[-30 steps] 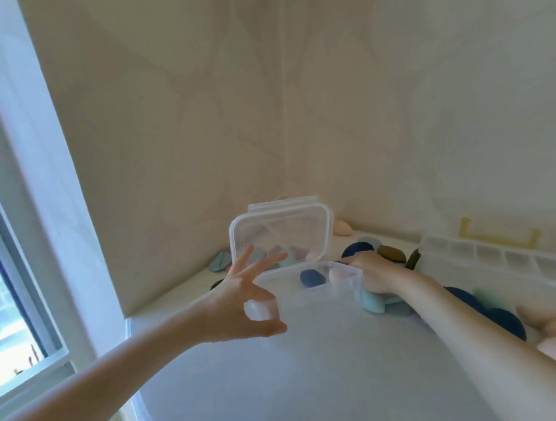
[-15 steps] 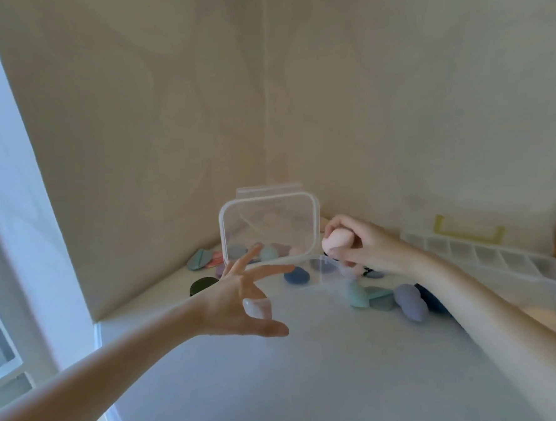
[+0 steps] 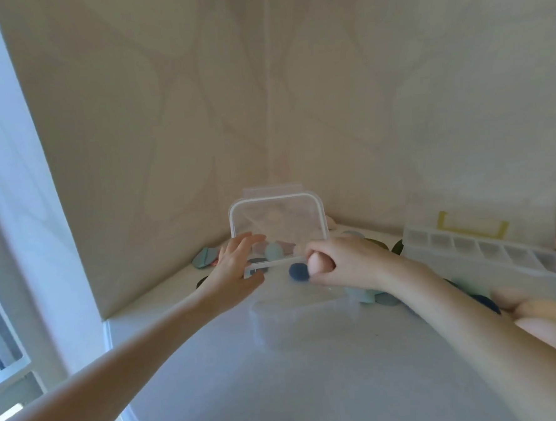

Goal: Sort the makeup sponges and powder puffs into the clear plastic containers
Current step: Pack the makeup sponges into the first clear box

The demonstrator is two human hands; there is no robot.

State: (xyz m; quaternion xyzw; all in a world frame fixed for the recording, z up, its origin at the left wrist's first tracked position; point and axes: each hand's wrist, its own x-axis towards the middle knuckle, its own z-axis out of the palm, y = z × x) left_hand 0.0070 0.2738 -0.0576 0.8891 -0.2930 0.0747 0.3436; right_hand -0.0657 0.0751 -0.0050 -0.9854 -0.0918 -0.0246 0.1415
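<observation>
One pink sponge (image 3: 319, 262) gripped by right hand (image 3: 348, 264) (over clear container (image 3: 273, 264))

A pink sponge (image 3: 319, 262) is gripped in the right hand (image 3: 345, 264) over the open clear box (image 3: 295, 307), whose left corner is touched by the outstretched left hand (image 3: 233, 268).
</observation>
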